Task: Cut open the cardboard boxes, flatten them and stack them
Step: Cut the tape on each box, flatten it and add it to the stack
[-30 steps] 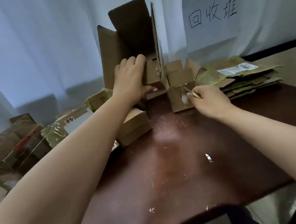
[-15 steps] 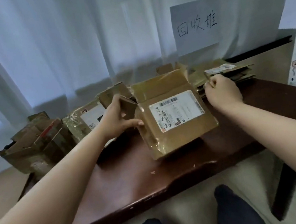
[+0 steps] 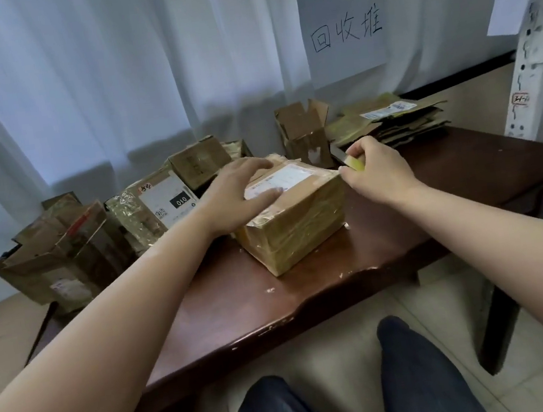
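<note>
Head view: my right hand (image 3: 376,171) curls its fingers (image 3: 361,151) round a yellow-handled cutter (image 3: 350,160), its blade at the far right top corner of the taped box (image 3: 294,216). My left hand (image 3: 244,193) presses flat on the label. Box sits mid-bench (image 3: 466,173), long axis running left-near to right-far, still sealed in glossy tape.

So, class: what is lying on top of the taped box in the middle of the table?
On the taped box lie a white shipping label and the left hand, pressing flat. The hand covers part of the label. The box is sealed, so its contents stay hidden.
</note>
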`<action>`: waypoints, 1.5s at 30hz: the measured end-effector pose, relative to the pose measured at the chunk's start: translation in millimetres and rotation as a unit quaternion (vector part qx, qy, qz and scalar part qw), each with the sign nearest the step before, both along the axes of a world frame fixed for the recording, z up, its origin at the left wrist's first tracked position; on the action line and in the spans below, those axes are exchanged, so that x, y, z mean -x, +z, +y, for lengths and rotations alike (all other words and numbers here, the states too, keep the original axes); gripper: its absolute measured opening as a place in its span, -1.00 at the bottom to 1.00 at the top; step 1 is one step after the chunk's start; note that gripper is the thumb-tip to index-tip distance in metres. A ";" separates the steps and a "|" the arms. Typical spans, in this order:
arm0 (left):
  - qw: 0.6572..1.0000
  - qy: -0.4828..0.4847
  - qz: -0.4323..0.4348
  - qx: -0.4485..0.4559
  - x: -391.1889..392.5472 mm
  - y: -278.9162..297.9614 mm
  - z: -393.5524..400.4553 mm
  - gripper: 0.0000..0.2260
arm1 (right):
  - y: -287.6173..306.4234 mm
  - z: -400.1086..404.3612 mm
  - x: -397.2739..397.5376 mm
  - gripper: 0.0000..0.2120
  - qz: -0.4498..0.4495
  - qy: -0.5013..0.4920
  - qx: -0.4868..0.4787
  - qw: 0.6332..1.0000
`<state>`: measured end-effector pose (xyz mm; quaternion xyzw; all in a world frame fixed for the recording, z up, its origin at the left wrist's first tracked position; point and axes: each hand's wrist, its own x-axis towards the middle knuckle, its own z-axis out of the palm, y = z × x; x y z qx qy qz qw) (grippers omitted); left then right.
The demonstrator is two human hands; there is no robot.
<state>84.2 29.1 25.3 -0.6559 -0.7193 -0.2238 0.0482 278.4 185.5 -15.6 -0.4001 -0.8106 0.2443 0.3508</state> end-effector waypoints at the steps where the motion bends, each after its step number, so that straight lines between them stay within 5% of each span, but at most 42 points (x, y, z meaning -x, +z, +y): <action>1: 0.999 0.008 -0.003 0.039 -2.5 -5.9 5.0 -0.39 | -4.2 -0.3 -1.0 -0.69 0.011 0.011 -0.003 1.000; 4: 0.989 0.048 -0.024 0.141 -4.5 -24.4 18.2 -0.32 | -17.8 -1.7 -6.7 -0.82 0.049 0.057 -0.003 0.997; 7: 0.985 0.060 -0.070 0.143 -2.4 -30.4 27.5 -0.43 | -33.6 2.3 -11.3 -0.82 0.079 0.030 0.007 0.996; 10: 0.984 0.064 -0.080 0.149 -1.9 -28.1 34.1 -0.43 | -47.8 3.1 -10.4 -0.78 0.098 -0.031 0.122 0.987; 15: 0.982 0.087 -0.060 0.157 -5.2 -28.9 43.9 -0.42 | -56.1 -11.2 0.0 -0.87 0.128 0.000 0.263 0.956; 45: 0.973 0.149 0.007 0.178 -40.7 -27.2 65.1 -0.42 | -49.9 0.6 15.9 -0.87 0.147 -0.053 0.265 0.952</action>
